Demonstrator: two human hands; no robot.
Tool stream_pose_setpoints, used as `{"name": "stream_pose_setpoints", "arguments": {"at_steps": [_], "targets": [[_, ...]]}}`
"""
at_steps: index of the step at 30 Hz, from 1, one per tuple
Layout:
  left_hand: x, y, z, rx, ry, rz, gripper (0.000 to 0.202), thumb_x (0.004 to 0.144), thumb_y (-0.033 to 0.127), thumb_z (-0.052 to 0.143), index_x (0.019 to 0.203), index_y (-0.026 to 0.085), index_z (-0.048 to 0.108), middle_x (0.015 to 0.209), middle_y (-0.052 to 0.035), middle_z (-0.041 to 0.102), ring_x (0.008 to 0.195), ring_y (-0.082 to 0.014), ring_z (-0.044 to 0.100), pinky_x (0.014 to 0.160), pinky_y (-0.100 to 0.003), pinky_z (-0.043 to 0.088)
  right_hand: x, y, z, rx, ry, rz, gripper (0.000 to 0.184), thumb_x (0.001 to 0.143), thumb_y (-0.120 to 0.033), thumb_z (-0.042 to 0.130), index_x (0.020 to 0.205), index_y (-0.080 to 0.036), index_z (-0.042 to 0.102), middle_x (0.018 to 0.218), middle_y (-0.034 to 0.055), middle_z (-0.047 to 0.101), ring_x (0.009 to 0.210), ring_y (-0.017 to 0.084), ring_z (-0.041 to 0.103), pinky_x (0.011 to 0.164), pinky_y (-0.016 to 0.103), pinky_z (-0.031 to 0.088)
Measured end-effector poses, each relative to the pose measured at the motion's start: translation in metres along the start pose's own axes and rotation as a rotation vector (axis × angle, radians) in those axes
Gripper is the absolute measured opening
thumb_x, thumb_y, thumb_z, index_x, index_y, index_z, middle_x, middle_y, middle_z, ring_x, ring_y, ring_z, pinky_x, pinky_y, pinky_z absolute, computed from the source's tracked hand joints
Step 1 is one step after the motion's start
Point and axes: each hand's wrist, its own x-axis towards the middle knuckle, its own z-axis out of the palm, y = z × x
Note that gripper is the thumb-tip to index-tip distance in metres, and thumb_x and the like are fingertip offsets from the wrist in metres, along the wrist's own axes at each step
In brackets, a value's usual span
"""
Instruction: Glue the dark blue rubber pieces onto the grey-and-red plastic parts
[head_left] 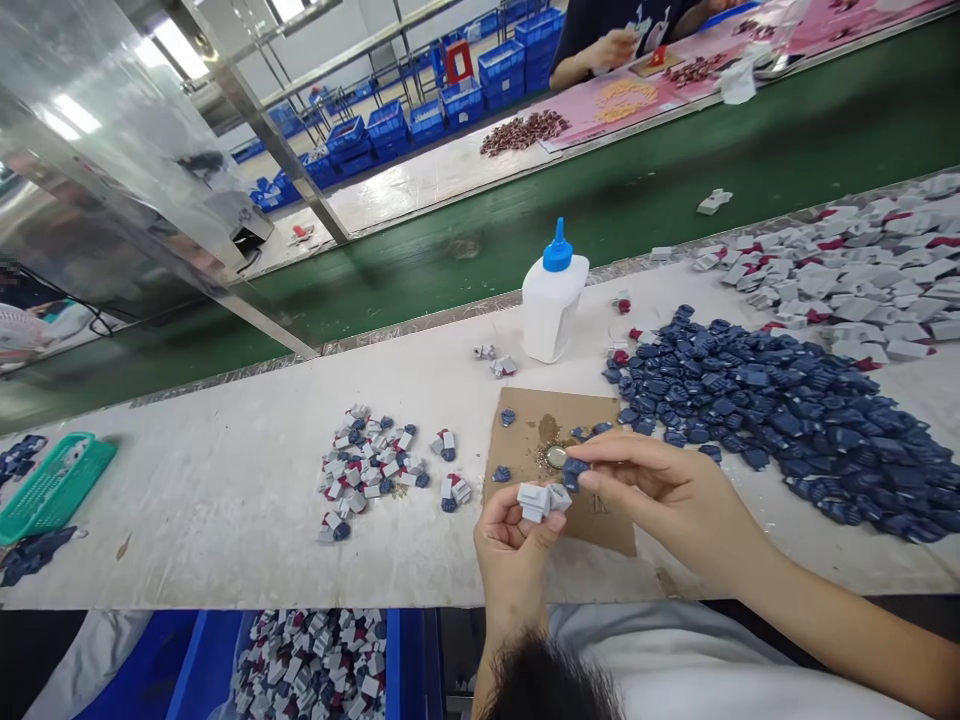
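My left hand is closed on a small light-grey plastic part, held over the near edge of a brown cardboard sheet. Just to its right, my right hand pinches a dark-blue plastic piece between thumb and fingertips. The two parts are close together; whether they touch is hard to tell. Behind the blue piece lies a small round metal cap on the stained cardboard. A few loose blue pieces rest on the sheet too.
A white bottle with a blue nozzle stands behind the cardboard. Blue pieces and grey-and-red parts are heaped at right. Joined parts lie left. A green basket, a blue bin and a co-worker are around.
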Motion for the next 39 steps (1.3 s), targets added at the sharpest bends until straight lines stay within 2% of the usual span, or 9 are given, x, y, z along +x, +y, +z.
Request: {"name": "stream_pose_setpoints", "arguments": {"at_steps": [9,16,21,24,27,29,33,37,39], "targets": [[-0.001,0.000,0.001,0.134,-0.019,0.116,0.023,0.057,0.021,0.085,0.075,0.021,0.071,0.076,-0.0007,0.074,0.070,-0.0102,0.069,0.065,-0.016,0.053,-0.004,-0.001,0.004,-0.053,-0.007,-0.136,0.017,0.082,-0.035,0.063,0.086,-0.023,0.074,0.078,0.0044,0.069,0.068,0.014,0.063,0.048,0.020,0.048],[-0.001,-0.002,0.006,0.248,0.103,0.228,0.023,0.059,0.022,0.083,0.075,0.020,0.067,0.076,-0.0004,0.074,0.072,-0.0126,0.070,0.065,-0.018,0.054,-0.006,0.006,0.008,-0.062,-0.038,-0.167,0.023,0.088,-0.039,0.056,0.083,-0.022,0.072,0.074,0.0040,0.066,0.069,0.014,0.062,0.057,0.024,0.051],[0.007,0.000,-0.001,0.374,0.032,0.161,0.023,0.069,0.029,0.076,0.086,0.020,0.064,0.085,-0.0043,0.073,0.080,-0.0152,0.069,0.073,-0.024,0.054,-0.003,0.024,0.001,-0.245,-0.140,-0.297,0.024,0.092,-0.031,0.050,0.104,-0.024,0.069,0.094,0.0056,0.068,0.088,0.017,0.062,0.076,0.030,0.053],[0.013,0.008,-0.027,0.693,0.151,0.258,0.033,0.079,0.035,0.064,0.109,0.021,0.060,0.105,-0.0102,0.067,0.090,-0.0198,0.065,0.079,-0.031,0.052,-0.001,0.035,-0.020,-0.389,-0.064,-0.263,0.031,0.093,-0.034,0.047,0.119,-0.025,0.061,0.114,0.0069,0.062,0.098,0.018,0.059,0.072,0.027,0.053],[0.022,0.012,-0.061,1.207,0.392,0.547,0.042,0.086,0.036,0.052,0.125,0.020,0.054,0.117,-0.0155,0.057,0.111,-0.0281,0.053,0.092,-0.043,0.044,-0.004,0.050,-0.051,-0.518,0.192,-0.112,0.032,0.092,-0.037,0.047,0.119,-0.024,0.060,0.115,0.0079,0.060,0.081,0.014,0.059,0.049,0.019,0.045],[0.029,0.012,-0.076,1.485,0.441,0.693,0.050,0.085,0.038,0.053,0.129,0.015,0.051,0.129,-0.0209,0.047,0.129,-0.0355,0.035,0.103,-0.053,0.031,-0.011,0.062,-0.069,-0.601,0.311,-0.041,0.032,0.090,-0.040,0.048,0.115,-0.024,0.060,0.110,0.0083,0.060,0.069,0.012,0.056,0.041,0.019,0.040],[0.047,0.012,-0.080,1.776,0.335,0.812,0.065,0.082,0.042,0.058,0.139,0.015,0.042,0.151,-0.0235,0.022,0.141,-0.0419,0.008,0.107,-0.063,0.011,-0.033,0.082,-0.084,-0.700,0.332,0.022,0.036,0.090,-0.048,0.041,0.118,-0.030,0.054,0.107,0.0090,0.058,0.064,0.016,0.055,0.040,0.023,0.039],[0.072,0.027,-0.080,1.912,0.101,0.854,0.041,0.088,0.026,0.048,0.129,0.024,0.055,0.142,-0.0124,0.047,0.137,-0.0336,0.030,0.110,-0.056,0.012,-0.047,0.087,-0.087,-0.767,0.315,0.000,0.032,0.091,-0.045,0.041,0.118,-0.031,0.052,0.109,0.0075,0.058,0.067,0.016,0.057,0.063,0.031,0.050],[0.083,0.039,-0.090,1.955,0.099,0.843,0.037,0.089,0.022,0.044,0.123,0.023,0.059,0.133,-0.0106,0.057,0.131,-0.0301,0.042,0.110,-0.052,0.017,-0.048,0.090,-0.094,-0.827,0.344,0.026,0.032,0.092,-0.043,0.043,0.119,-0.028,0.053,0.113,0.0066,0.059,0.069,0.014,0.058,0.075,0.031,0.050]]}}
